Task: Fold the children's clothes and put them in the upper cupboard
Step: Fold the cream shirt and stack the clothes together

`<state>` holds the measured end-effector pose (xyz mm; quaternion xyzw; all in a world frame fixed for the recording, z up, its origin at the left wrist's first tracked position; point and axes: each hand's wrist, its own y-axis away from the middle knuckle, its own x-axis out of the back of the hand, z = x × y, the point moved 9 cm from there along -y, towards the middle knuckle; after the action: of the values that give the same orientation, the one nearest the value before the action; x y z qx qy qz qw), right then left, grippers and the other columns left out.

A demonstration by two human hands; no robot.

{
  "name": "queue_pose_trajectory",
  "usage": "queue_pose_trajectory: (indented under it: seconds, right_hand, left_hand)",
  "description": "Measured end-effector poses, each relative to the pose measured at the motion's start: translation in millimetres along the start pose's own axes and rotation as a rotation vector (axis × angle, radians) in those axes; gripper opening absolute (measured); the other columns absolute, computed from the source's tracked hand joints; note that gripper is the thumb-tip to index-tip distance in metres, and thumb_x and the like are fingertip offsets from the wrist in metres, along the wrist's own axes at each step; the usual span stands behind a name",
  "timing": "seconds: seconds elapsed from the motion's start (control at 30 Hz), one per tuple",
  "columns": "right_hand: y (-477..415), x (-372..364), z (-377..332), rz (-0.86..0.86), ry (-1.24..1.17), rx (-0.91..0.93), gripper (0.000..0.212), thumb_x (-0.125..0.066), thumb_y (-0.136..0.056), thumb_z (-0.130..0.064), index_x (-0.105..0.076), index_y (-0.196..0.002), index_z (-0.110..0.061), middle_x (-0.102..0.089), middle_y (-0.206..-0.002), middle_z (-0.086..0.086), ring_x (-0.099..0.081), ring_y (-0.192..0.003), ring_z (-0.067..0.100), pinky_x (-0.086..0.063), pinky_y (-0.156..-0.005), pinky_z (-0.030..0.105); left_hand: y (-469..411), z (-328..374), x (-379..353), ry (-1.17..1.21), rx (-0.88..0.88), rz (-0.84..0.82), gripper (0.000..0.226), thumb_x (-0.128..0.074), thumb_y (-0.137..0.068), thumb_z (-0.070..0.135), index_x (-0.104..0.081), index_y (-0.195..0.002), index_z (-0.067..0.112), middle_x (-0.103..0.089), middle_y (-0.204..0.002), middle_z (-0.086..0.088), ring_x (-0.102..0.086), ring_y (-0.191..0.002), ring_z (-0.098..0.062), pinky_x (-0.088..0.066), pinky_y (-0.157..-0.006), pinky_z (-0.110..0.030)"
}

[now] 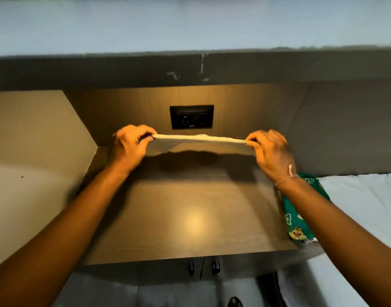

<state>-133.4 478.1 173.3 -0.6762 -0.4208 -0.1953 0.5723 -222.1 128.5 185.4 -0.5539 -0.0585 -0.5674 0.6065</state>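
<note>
**Pale cloth held taut between two hands above the table**

The fingers [146, 134] of the left hand [129, 147] are curled and pinch one end of a pale cloth [199, 138]. The right hand [271, 151] pinches the other end the same way, fingertips pressed together on the fabric. The cloth runs in a nearly straight, thin line from hand to hand, seen almost edge-on, with a small bump near its middle. What kind of garment it is cannot be told from this angle.

It hangs in the air, clear of the wooden table [190, 207] below, and throws a dark shadow [190, 158] across the far part of the tabletop. Both bare forearms reach in from the lower corners. A thin thread [285, 179] circles the right wrist.

Behind the cloth, a black socket [191, 117] sits in the wooden back panel. At the table's right edge lies a green garment [297, 220] with cartoon prints, crumpled and partly hidden by the right forearm – it rests where the table meets a white bed [363, 207]. Under the table's near edge two dark handles [215, 263] show, and lower still, the tip of a dark shoe [234, 302].
</note>
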Motion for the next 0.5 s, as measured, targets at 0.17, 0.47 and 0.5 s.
queue_pose_trajectory:
  seconds: [0.17,0.47,0.5]
  right_hand:
    - [98.3,-47.4,-5.3,-0.354,-0.001,-0.047,0.014,-0.053,-0.096,-0.028,-0.066,-0.094,-0.023,-0.069,-0.098,0.002,-0.064,-0.095,0.023,-0.045,-0.096,0.038]
    - [186.0,-75.9,-19.0,-0.621,-0.059,-0.094,0.03,-0.052,-0.092,-0.048,-0.062,-0.114,-0.03,-0.055,-0.139,-0.006,-0.041,-0.137,0.018,-0.024,-0.116,0.035]
    - [177.2,-80.4,-26.1,-0.614,-0.075,-0.095,0.038,-0.047,-0.094,-0.052,-0.058,-0.123,-0.03,-0.051,-0.143,-0.005,-0.038,-0.139,0.017,-0.022,-0.116,0.034]
  left_hand:
    - [107.0,-4.9,-40.3,-0.065,0.025,-0.229,0.03,-0.079,-0.075,0.002,-0.075,-0.099,0.018,-0.072,-0.101,-0.007,-0.067,-0.097,-0.028,-0.045,-0.094,-0.038]
    - [216.1,0.8,-60.0,0.004,0.019,-0.432,0.028,-0.053,-0.085,0.041,-0.069,-0.105,0.03,-0.062,-0.13,0.006,-0.048,-0.13,-0.017,-0.029,-0.113,-0.049]
    - [207.2,6.1,-67.1,0.022,0.026,-0.434,0.036,-0.05,-0.087,0.043,-0.066,-0.115,0.029,-0.056,-0.138,0.006,-0.041,-0.136,-0.016,-0.024,-0.115,-0.048]
